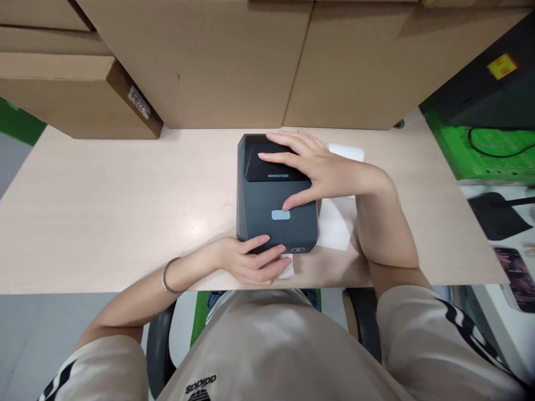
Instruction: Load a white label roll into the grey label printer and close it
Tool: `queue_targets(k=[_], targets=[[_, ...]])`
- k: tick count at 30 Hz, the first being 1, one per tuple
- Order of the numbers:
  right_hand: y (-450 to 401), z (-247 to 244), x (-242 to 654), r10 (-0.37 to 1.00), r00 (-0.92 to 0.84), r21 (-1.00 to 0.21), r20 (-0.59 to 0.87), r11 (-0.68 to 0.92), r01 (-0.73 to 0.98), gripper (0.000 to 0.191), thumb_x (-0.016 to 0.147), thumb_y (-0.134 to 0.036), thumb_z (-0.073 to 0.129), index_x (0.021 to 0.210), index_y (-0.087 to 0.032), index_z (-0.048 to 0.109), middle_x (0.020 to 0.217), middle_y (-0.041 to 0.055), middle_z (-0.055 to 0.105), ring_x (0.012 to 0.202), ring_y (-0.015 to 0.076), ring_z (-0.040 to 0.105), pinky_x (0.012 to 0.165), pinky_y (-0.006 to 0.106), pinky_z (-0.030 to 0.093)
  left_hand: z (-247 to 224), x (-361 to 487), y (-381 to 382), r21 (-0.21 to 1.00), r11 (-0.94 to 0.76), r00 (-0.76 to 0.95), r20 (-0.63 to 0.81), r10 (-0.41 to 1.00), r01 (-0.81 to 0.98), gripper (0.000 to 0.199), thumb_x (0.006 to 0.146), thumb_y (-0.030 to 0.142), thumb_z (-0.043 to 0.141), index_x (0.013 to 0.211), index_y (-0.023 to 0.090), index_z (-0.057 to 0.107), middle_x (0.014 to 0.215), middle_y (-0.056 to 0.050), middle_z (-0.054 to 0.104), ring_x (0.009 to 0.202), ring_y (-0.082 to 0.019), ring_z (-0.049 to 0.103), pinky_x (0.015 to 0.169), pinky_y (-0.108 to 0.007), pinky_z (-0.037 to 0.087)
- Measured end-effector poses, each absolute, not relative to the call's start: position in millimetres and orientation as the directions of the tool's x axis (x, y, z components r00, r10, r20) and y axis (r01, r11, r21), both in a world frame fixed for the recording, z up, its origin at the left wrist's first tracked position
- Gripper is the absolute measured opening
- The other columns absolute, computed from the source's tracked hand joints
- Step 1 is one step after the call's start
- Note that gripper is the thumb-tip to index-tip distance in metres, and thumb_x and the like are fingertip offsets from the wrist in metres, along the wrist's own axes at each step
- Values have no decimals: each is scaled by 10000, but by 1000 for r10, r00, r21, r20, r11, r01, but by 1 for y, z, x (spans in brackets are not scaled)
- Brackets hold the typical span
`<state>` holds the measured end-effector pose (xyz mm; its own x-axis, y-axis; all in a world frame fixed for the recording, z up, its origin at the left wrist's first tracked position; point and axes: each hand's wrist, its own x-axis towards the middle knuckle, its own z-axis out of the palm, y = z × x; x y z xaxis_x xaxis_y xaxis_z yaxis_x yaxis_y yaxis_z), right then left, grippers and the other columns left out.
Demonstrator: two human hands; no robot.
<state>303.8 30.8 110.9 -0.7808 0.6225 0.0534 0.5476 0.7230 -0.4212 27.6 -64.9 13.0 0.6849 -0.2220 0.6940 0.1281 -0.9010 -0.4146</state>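
Head view: a wall of brown cardboard (200, 67) closes off the far side of the pale tabletop (104, 223), with a lower cardboard box (54, 100) standing at its left and a green box (501, 153) beyond the right edge, near a phone (516, 278). Near the middle of the tabletop sits a dark grey device (259, 203) marked NIIMBOT, white paper (334, 225) lying just right of it. The right hand (321, 167) lies spread on the black panel (259, 171), fingers fanned and closed around nothing, its thumb tip at the edge of the pale blue button (279, 215). The left hand (251, 264) is loosely curled at the device's near edge, beside a white slip (287, 271); whether it grips either one, I cannot tell. The right hand covers part of the panel, the right forearm hides some of the paper, and the left hand's thumb is out of sight.
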Motion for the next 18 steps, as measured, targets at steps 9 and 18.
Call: queue_targets(k=[9, 18], targets=[[3, 120, 296, 688, -723, -393, 58, 682, 617, 961, 927, -778, 657, 1719, -316, 369, 1836, 110, 171, 1699, 456, 99, 1350, 749, 112, 15, 24, -61, -432, -900, 717, 645, -265, 56, 192, 925, 464, 744, 983, 281, 744, 1216, 2, 785, 1212, -172, 689, 1045, -326, 599], [-60, 140, 291, 597, -796, -234, 101, 792, 564, 1047, 890, -540, 823, 1749, -328, 263, 1822, 88, 222, 1699, 348, 203, 1414, 637, 133, 0, 32, -59, -515, -838, 507, 778, -370, 178, 84, 924, 381, 725, 921, 327, 789, 1230, 53, 778, 1297, -116, 640, 1051, -187, 548]])
